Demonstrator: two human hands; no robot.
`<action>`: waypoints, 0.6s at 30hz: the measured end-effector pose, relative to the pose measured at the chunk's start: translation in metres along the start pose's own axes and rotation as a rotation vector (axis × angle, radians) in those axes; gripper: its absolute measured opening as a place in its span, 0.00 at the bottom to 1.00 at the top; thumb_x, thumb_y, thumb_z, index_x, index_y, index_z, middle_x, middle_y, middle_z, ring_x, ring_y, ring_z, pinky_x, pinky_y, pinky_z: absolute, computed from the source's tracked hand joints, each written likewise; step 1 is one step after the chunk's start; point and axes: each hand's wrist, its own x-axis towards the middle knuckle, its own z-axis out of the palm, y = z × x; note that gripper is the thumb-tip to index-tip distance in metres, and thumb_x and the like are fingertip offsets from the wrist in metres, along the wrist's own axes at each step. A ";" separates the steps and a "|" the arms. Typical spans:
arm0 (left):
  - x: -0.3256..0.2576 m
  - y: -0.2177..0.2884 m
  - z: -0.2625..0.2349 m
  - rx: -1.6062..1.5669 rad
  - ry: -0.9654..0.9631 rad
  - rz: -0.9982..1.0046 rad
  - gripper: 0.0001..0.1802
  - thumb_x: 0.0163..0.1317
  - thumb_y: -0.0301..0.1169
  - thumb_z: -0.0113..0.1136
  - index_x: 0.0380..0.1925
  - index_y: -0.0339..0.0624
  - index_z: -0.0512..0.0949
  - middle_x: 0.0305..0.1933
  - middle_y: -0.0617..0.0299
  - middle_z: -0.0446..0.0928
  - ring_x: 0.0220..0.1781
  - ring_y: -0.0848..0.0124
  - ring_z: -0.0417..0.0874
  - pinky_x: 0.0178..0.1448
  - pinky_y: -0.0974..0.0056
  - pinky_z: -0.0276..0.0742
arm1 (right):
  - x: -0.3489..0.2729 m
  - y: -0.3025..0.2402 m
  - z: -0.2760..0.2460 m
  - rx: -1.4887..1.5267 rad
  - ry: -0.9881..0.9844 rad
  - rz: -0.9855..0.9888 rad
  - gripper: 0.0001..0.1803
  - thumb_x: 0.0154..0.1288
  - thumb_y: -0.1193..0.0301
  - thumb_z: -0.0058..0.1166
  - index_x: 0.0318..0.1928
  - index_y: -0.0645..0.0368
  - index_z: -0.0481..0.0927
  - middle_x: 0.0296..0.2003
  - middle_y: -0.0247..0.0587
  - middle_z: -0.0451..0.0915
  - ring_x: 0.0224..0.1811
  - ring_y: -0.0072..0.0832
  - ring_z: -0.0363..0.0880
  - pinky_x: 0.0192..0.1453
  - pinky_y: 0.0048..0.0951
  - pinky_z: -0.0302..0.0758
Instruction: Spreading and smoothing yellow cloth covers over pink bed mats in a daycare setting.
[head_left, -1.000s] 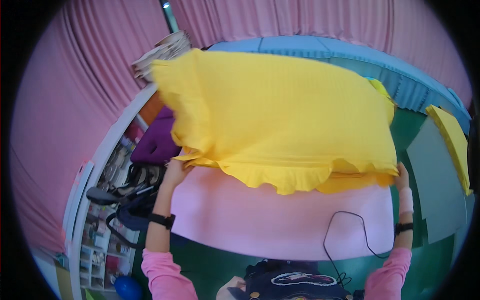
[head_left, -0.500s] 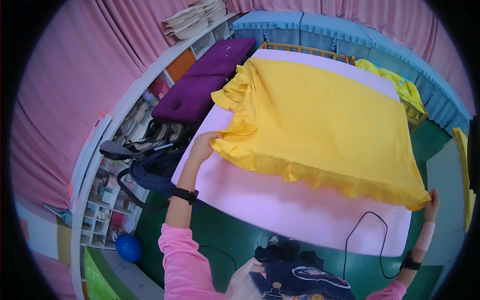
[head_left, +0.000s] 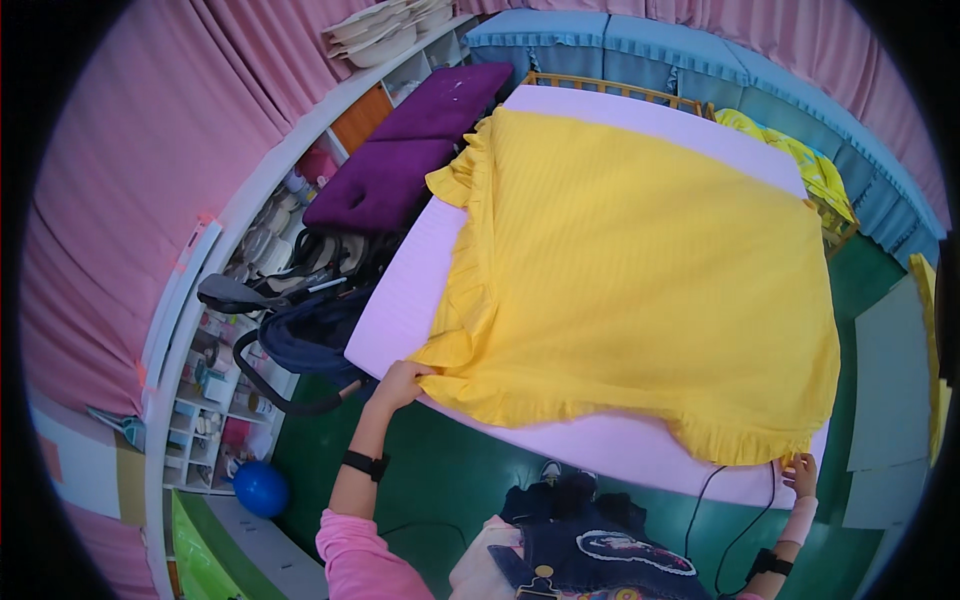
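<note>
A yellow ruffled sheet (head_left: 640,270) is spread over most of a pale lilac mattress (head_left: 395,300), with folds along its left side. At the near left corner, my left hand (head_left: 402,385) is closed on the ruffled edge. My right hand (head_left: 800,475) is at the near right edge, its fingers bent around the ruffle, partly hidden by it. The lilac surface shows along the left, far and near sides of the sheet.
Left of the bed are a purple padded bench (head_left: 390,170), a dark stroller (head_left: 310,340) and shelves (head_left: 200,430). A blue ball (head_left: 260,488) lies on the green floor. A black cable (head_left: 700,505) loops near my right arm. Blue-covered units (head_left: 660,60) line the back.
Both hands have come nearer to me, drawing the sheet's near edge down over more of the mattress. My right hand also moved left. The sheet now lies flatter.
</note>
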 end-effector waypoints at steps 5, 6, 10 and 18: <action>0.003 -0.005 -0.025 -0.358 -0.649 -0.121 0.13 0.50 0.31 0.62 0.36 0.39 0.77 0.27 0.67 0.77 0.29 0.77 0.76 0.35 0.71 0.72 | 0.037 0.029 0.024 0.240 -0.052 -0.038 0.16 0.57 0.62 0.55 0.34 0.60 0.67 0.24 0.39 0.74 0.19 0.24 0.73 0.15 0.22 0.68; 0.005 -0.008 -0.035 -0.350 -0.655 -0.123 0.13 0.50 0.31 0.62 0.36 0.39 0.77 0.27 0.67 0.77 0.29 0.77 0.76 0.35 0.71 0.72 | 0.037 0.031 0.037 0.169 0.013 -0.125 0.15 0.56 0.62 0.56 0.33 0.60 0.68 0.23 0.39 0.74 0.18 0.23 0.72 0.14 0.22 0.68; 0.068 -0.027 -0.045 -0.207 -0.028 0.035 0.21 0.45 0.35 0.67 0.38 0.37 0.73 0.30 0.61 0.74 0.32 0.72 0.74 0.39 0.70 0.71 | 0.024 0.019 0.076 -0.182 0.131 -0.409 0.09 0.50 0.75 0.56 0.31 0.61 0.70 0.20 0.28 0.70 0.18 0.14 0.64 0.19 0.16 0.61; 0.131 -0.071 -0.008 -0.031 0.044 0.291 0.14 0.46 0.32 0.62 0.32 0.38 0.75 0.28 0.49 0.76 0.32 0.58 0.78 0.38 0.61 0.73 | -0.070 -0.060 0.096 0.015 0.395 -0.640 0.13 0.53 0.74 0.56 0.40 0.62 0.72 0.32 0.31 0.71 0.34 0.19 0.65 0.36 0.21 0.65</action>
